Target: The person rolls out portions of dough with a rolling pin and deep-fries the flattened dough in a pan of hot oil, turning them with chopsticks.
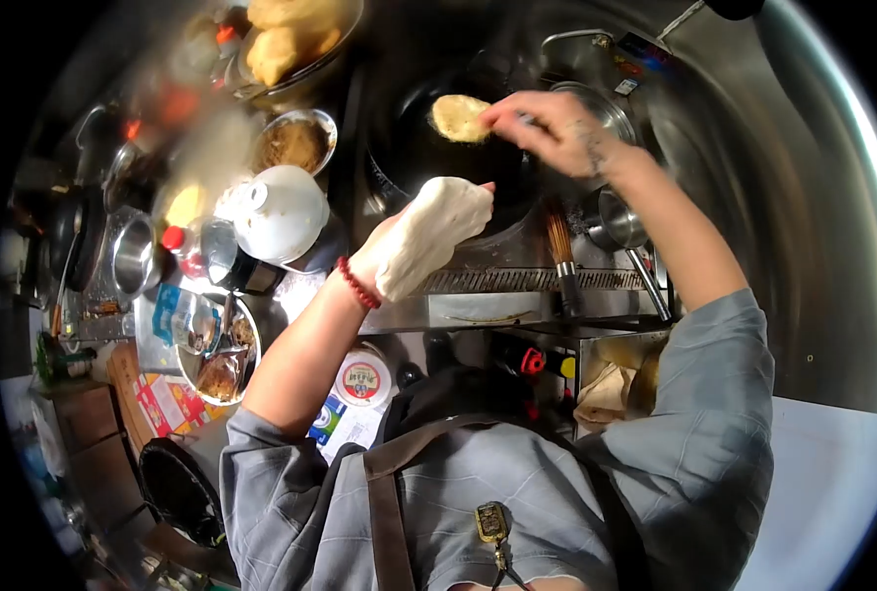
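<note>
Over the dark wok (pixel 409 148), my right hand (pixel 556 133) has its fingers closed at the edge of a small, lightly browned flatbread (pixel 458 118). The hand is a little blurred. A long, pale sheet of raw dough (pixel 433 236) lies draped across my left hand (pixel 489 185), reaching from the fingers back to the wrist. It covers most of that hand, so only a fingertip and the wrist with a red bead bracelet (pixel 357 284) show. My left hand is at the wok's near side, lower than the right one.
A brush (pixel 561 251) and a metal ladle (pixel 620 222) stand right of the wok. To the left are a white jug (pixel 281 215), a bowl of brown filling (pixel 295 143), a steel bowl (pixel 135 254) and a bowl of golden fried bread (pixel 276 49). A slotted rail (pixel 517 281) runs along the stove front.
</note>
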The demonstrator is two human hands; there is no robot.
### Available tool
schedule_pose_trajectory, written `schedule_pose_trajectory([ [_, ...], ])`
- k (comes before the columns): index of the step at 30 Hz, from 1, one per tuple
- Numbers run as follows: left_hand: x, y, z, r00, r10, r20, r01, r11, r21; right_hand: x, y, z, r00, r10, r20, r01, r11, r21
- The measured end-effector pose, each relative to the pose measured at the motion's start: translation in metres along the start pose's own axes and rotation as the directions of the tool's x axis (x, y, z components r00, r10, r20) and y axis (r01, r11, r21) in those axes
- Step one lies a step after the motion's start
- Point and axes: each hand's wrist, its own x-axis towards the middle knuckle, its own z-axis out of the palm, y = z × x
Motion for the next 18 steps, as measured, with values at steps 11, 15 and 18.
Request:
schedule_pose_trajectory([
  [11,0.051,-0.023,0.007,0.976,-0.218,0.008,0.218,0.974,-0.064,-0.046,-0.052,0.021,0.981,0.178,-0.083,-0.177,0.984,0.024],
  [15,0.057,-0.013,0.023,0.989,0.001,-0.148,0.061,0.909,0.412,-0.051,-0.061,0.005,0.951,0.295,-0.095,-0.288,0.954,0.077],
  [18,0.061,0.032,0.002,0.942,-0.317,0.112,0.225,0.843,0.488,-0.047,-0.067,-0.005,0.940,0.322,-0.112,-0.291,0.929,0.228],
])
